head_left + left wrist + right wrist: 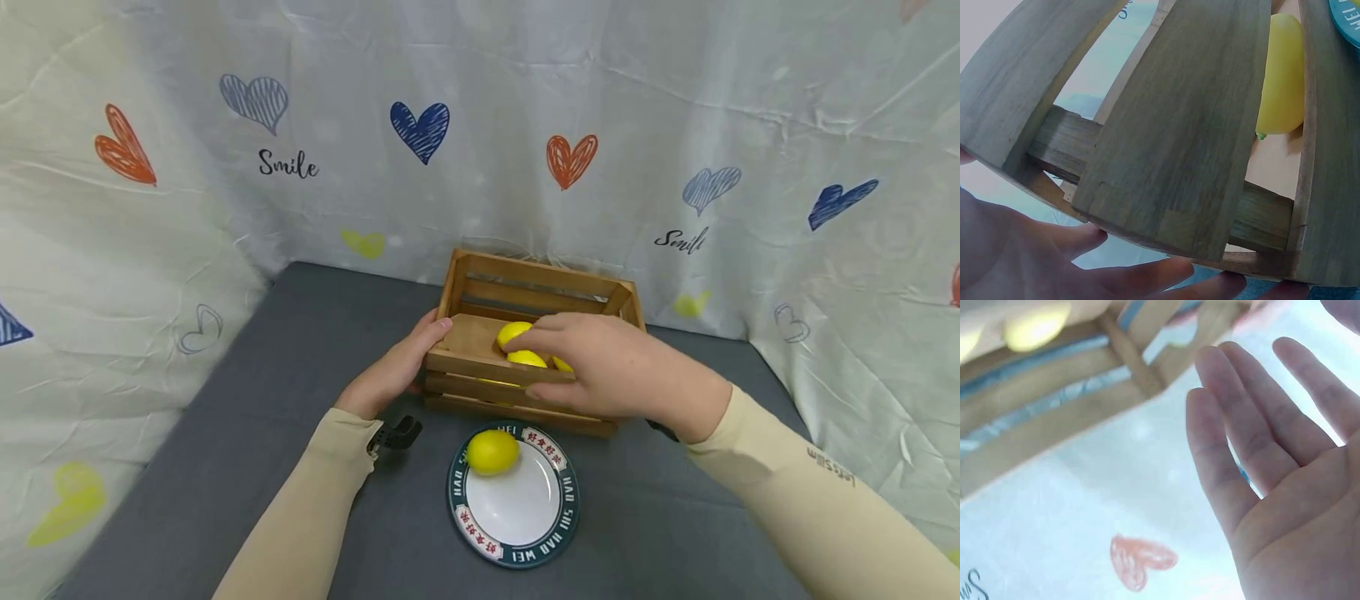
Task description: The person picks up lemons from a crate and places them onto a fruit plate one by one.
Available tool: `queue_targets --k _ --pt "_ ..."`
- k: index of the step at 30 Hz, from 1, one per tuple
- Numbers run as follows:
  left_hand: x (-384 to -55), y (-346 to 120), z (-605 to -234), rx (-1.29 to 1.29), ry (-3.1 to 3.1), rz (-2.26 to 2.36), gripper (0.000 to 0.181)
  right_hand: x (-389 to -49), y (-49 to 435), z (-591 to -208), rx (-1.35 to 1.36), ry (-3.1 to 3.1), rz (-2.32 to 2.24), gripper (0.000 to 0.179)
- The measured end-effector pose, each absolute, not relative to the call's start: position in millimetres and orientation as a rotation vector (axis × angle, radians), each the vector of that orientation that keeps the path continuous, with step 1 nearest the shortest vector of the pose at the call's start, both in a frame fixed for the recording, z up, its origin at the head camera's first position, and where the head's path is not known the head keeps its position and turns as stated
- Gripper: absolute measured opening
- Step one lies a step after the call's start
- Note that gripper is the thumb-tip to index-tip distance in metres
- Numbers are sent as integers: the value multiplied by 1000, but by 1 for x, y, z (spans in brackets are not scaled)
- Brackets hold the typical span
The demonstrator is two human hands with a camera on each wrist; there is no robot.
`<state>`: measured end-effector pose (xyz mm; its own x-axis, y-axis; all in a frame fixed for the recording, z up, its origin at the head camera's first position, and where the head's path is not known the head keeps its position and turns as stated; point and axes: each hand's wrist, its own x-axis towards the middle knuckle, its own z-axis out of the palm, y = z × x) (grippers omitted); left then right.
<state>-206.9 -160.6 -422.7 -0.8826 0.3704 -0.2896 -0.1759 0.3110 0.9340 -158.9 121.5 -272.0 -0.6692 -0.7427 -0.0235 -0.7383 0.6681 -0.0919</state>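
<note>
A slatted wooden crate [532, 271] stands at the back of the table with several yellow lemons [527, 358] inside. My left hand [397, 362] holds the crate's left end, thumb over the rim and fingertips along the edge of the slats [1166, 125]. Over the crate's right half, my right hand [607, 362] hovers with fingers extended and covers part of the lemons in the head view. The right wrist view shows its palm and spread fingers [1266, 425] with nothing held. In front, a lemon [492, 452] lies on the upper left of a round plate [525, 500].
The plate has a dark green lettered rim and sits close to the crate's front on a grey tabletop [300, 375]. A pale curtain [495, 75] printed with hearts hangs right behind the crate and along both sides of the table.
</note>
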Motion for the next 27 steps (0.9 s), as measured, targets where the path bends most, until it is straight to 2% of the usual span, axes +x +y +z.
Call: queue_targets --k 6,14,19,27 --pt "-207 -162 -420 170 2139 1600 94 -197 122 -266 -1116 2807 -162 43" --pt "-207 -162 -424 159 2106 1628 93 -243 132 -300 -893 2692 -122 48" --pt "-203 -163 -432 146 2087 1628 94 -260 140 -324 -768 2619 -101 53" --pt "-207 -162 -427 167 2086 1641 98 -277 148 -339 -691 2569 -38 52"
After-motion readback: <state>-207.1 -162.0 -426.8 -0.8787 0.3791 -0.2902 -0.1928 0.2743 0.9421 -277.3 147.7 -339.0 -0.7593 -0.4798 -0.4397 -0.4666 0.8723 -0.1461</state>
